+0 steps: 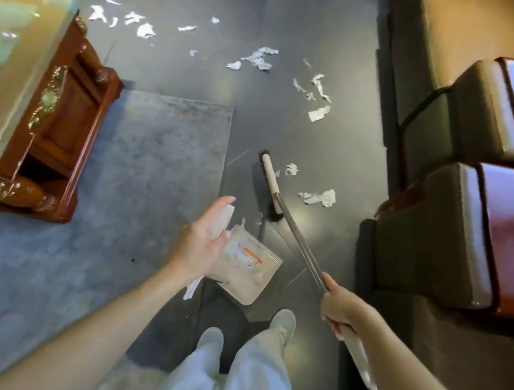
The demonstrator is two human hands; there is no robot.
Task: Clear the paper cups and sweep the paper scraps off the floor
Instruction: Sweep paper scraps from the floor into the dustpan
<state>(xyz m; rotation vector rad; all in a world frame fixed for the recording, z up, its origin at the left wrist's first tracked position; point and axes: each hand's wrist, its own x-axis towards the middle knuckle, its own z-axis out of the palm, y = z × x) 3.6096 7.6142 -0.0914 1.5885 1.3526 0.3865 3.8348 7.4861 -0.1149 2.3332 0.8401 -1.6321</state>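
White paper scraps point(259, 57) lie scattered over the dark floor, several far ahead and a few point(318, 197) right of the broom head. My right hand point(340, 307) grips the metal handle of a broom point(271, 185) whose black bristles rest on the floor. A pale dustpan point(247, 270) stands on the floor in front of my feet. My left hand point(202, 242) holds the dustpan's upright white handle point(223, 220), fingers loosely around it. No paper cups show in view.
A carved wooden table point(54, 131) with a green stone top stands at left on a grey-blue rug point(152, 155). Sofas with glossy wooden arms point(488, 235) line the right side. My feet point(282, 323) stand behind the dustpan.
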